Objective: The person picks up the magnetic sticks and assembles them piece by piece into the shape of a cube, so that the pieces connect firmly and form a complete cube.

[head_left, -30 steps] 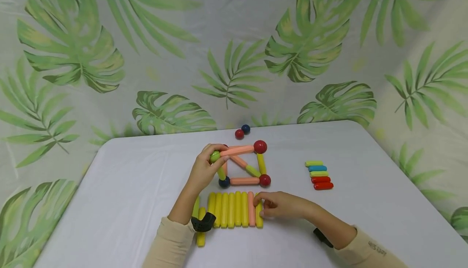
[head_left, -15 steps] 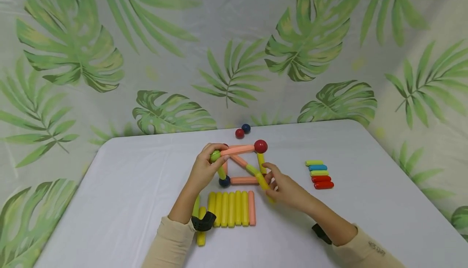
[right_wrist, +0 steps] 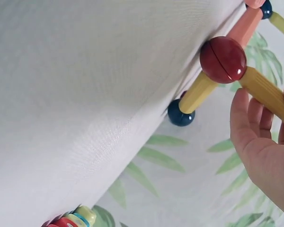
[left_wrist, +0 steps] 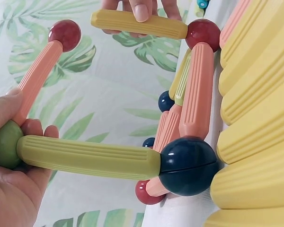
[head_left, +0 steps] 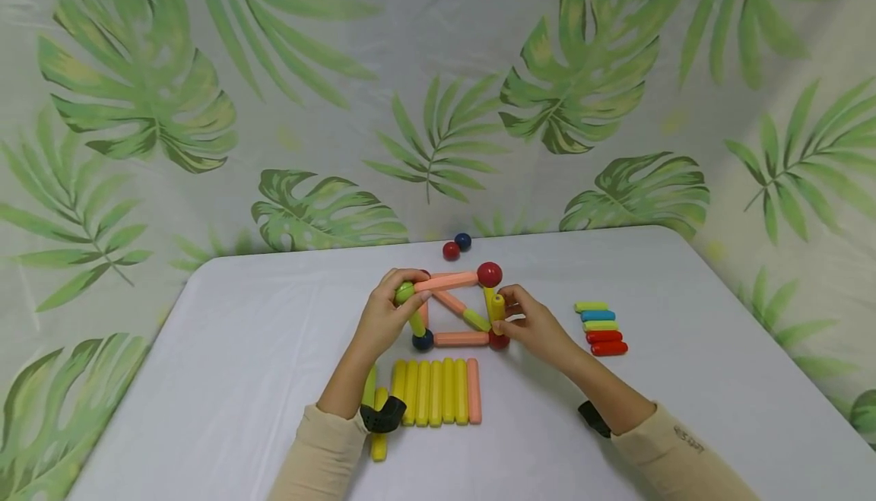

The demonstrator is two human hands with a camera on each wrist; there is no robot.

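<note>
My left hand (head_left: 380,317) grips a green ball (head_left: 404,293) raised above a frame of sticks and balls. From that ball a pink stick (head_left: 448,281) reaches right, a red ball (head_left: 489,274) on its far end. Below it, a lime stick (left_wrist: 90,156) runs down to a navy ball (left_wrist: 189,165) at the frame's front left corner. With thumb and fingers, my right hand (head_left: 537,326) pinches a yellow stick (head_left: 498,315) upright. Its lower end meets the red ball (right_wrist: 222,60) at the front right corner. A pink stick (head_left: 461,339) joins the two front corners.
A row of yellow sticks (head_left: 436,393) with one pink stick (head_left: 474,391) lies before the frame. To the right are short red (head_left: 609,349), blue (head_left: 598,315) and lime sticks. A loose red ball (head_left: 451,251) and navy ball (head_left: 463,241) sit at the back.
My right hand has taken the yellow stick from the row's right end, carried it up to the frame and turned it upright on the red corner ball. My left hand stays at the green ball.
</note>
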